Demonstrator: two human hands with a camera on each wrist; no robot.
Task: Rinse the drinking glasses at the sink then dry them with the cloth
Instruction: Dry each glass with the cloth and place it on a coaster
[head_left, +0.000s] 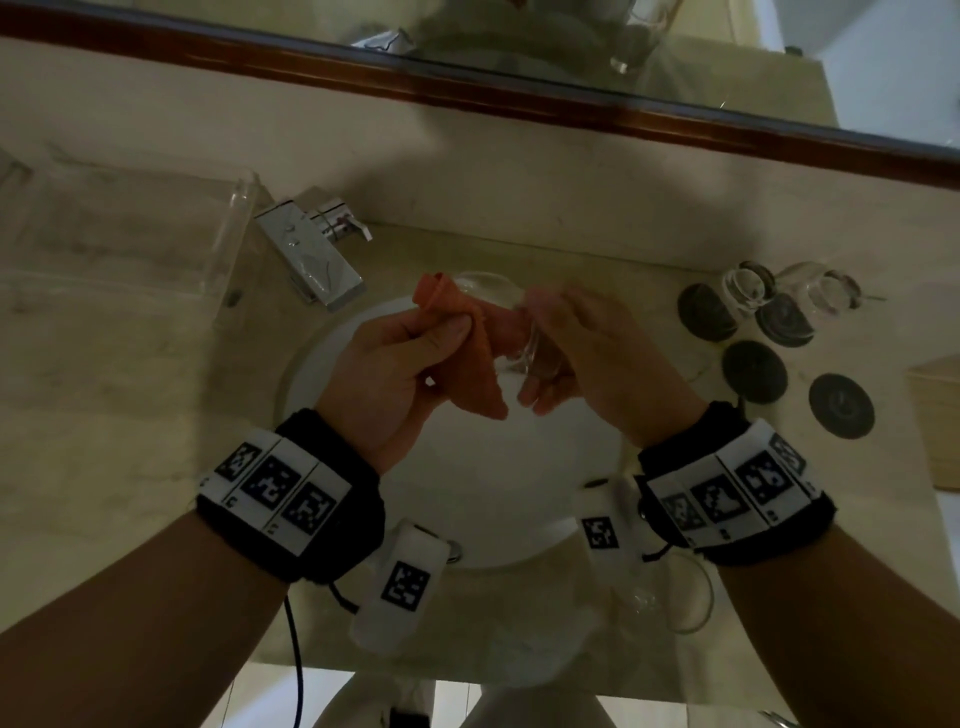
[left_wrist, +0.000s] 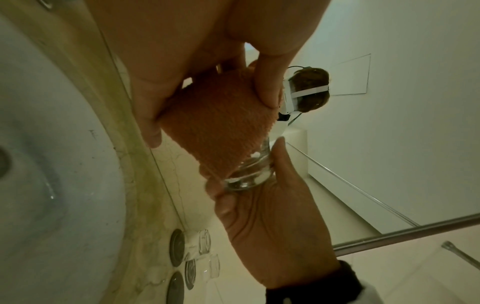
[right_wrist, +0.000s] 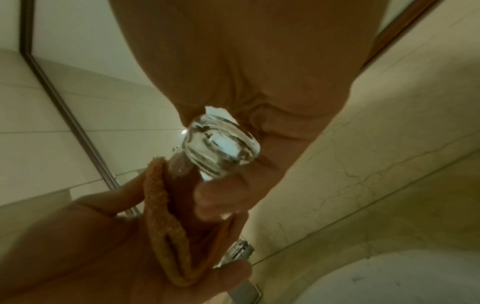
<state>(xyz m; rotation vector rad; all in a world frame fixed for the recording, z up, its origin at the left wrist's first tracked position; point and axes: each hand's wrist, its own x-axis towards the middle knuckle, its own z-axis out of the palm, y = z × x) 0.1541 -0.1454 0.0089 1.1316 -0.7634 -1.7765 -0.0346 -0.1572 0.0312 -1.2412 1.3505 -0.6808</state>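
- orange terry cloth (head_left: 470, 353), nubby and folded, is bunched in my left hand (head_left: 395, 374), thumb and fingers pinching it closed above the white round sink (head_left: 467, 493).
- clear thick-based drinking glass (head_left: 530, 348) lies tilted on its side in my right hand (head_left: 587, 358), fingers curled around its base end; the cloth is stuffed into its mouth.
- from the left wrist, the cloth (left_wrist: 221, 127) fills the glass (left_wrist: 246, 172) down near its heavy bottom.
- both hands meet over the basin, wrists angled inward, palms facing each other.
- two more glasses (head_left: 779, 291) sit on dark round coasters (head_left: 753, 371) on the pale marble desk (head_left: 130, 364) to my right.
- chrome square faucet (head_left: 311, 260) stands left of the basin.
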